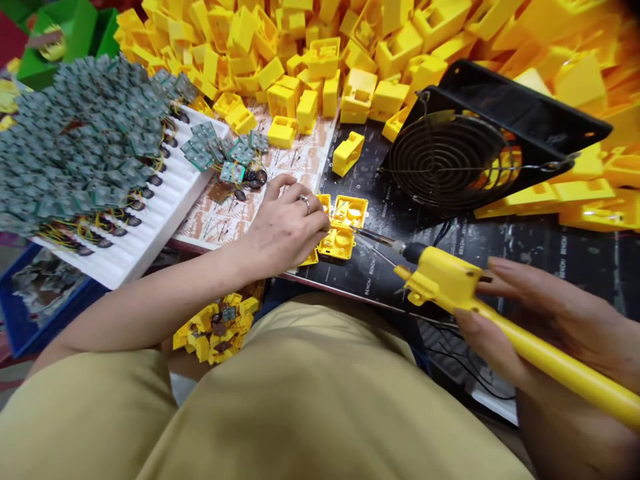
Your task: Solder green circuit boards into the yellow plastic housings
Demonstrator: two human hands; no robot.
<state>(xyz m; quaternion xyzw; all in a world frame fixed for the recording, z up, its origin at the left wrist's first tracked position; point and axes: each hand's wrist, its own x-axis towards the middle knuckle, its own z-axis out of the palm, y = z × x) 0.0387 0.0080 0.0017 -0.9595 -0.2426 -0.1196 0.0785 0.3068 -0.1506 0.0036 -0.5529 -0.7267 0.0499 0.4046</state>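
My right hand is closed around the handle of a yellow soldering iron with a solder feed tube beside its tip. The iron's tip reaches in from the right to small open yellow plastic cases on the bench. My left hand, a ring on one finger, bends over the left side of these cases. Its fingers are curled onto them, and its fingertips are partly hidden. Just left of that hand lies a small group of circuit boards with wires and round black parts.
A white ridged tray at left bears a heap of wired circuit boards. Many yellow cases pile up at the back. A black fan stands at right. Below the bench edge are more yellow pieces and a blue bin.
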